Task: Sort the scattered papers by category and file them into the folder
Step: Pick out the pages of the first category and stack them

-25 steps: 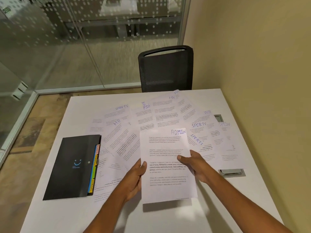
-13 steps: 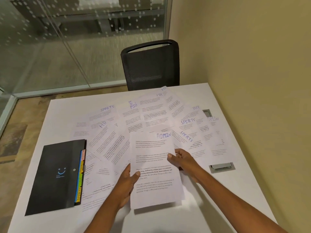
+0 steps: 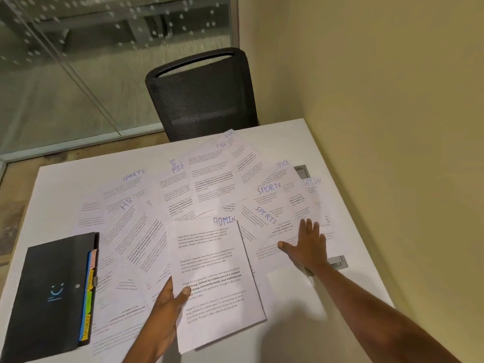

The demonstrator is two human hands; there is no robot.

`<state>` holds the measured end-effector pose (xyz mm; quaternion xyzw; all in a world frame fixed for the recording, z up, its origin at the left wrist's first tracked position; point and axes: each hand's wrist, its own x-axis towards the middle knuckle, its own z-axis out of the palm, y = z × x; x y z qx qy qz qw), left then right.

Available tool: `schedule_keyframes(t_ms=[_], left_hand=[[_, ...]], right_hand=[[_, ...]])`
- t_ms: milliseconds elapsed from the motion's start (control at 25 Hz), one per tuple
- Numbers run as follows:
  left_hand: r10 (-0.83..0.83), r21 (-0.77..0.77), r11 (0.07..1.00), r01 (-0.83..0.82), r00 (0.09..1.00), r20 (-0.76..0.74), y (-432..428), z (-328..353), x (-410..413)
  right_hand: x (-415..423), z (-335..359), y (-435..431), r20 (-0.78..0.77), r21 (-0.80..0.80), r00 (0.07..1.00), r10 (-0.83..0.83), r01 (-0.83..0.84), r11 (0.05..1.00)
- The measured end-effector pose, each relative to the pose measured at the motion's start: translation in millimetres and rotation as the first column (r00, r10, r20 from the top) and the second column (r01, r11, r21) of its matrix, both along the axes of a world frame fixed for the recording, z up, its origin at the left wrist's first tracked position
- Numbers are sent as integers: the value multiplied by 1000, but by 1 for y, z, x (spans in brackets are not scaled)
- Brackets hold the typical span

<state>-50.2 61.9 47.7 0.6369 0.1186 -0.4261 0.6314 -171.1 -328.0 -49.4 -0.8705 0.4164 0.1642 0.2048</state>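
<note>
The right hand [image 3: 307, 244] has let go of the ADMIN sheet [image 3: 209, 263], which both hands held a moment ago. It now lies out to the right, palm down, fingers straight and spread, resting on the overlapped pages beside a tilted SPORTS sheet [image 3: 267, 218].

The left hand [image 3: 165, 310] alone holds the ADMIN sheet, pinching its left edge with the thumb on top and the fingers beneath. The sheet sits at the near middle of the desk [image 3: 340, 310], above the scattered papers [image 3: 204, 184], and its near end casts a shadow, so it seems raised.

This looks like the start of gathering one category: a second ADMIN page [image 3: 313, 184] shows at the far right, beyond the right hand and partly covered. The folder [image 3: 49, 292] lies closed at the near left, coloured tabs [image 3: 89, 297] along its right edge. Filing has not yet begun.
</note>
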Motion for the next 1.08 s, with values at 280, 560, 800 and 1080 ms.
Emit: schedule_keyframes(t_ms=[280,560,800,1080], left_hand=[[28,-40,999,-28,1000,6,-34,5,-7],[40,-34,999,-40,999,-3,-43,-8,-7],[46,-30,998,-46,999,-4,-46,-21,-8],[60,-33,998,-61,998,-13,-46,-29,-6]], right_hand=[[0,-10,22,5,-104,987,161,-160,982],[0,-8,-24,116,-45,991,62,-57,997],[-37,-18,-53,48,11,996,-78,78,997],[-49,-14,-58,115,-89,949,-293,304,949]])
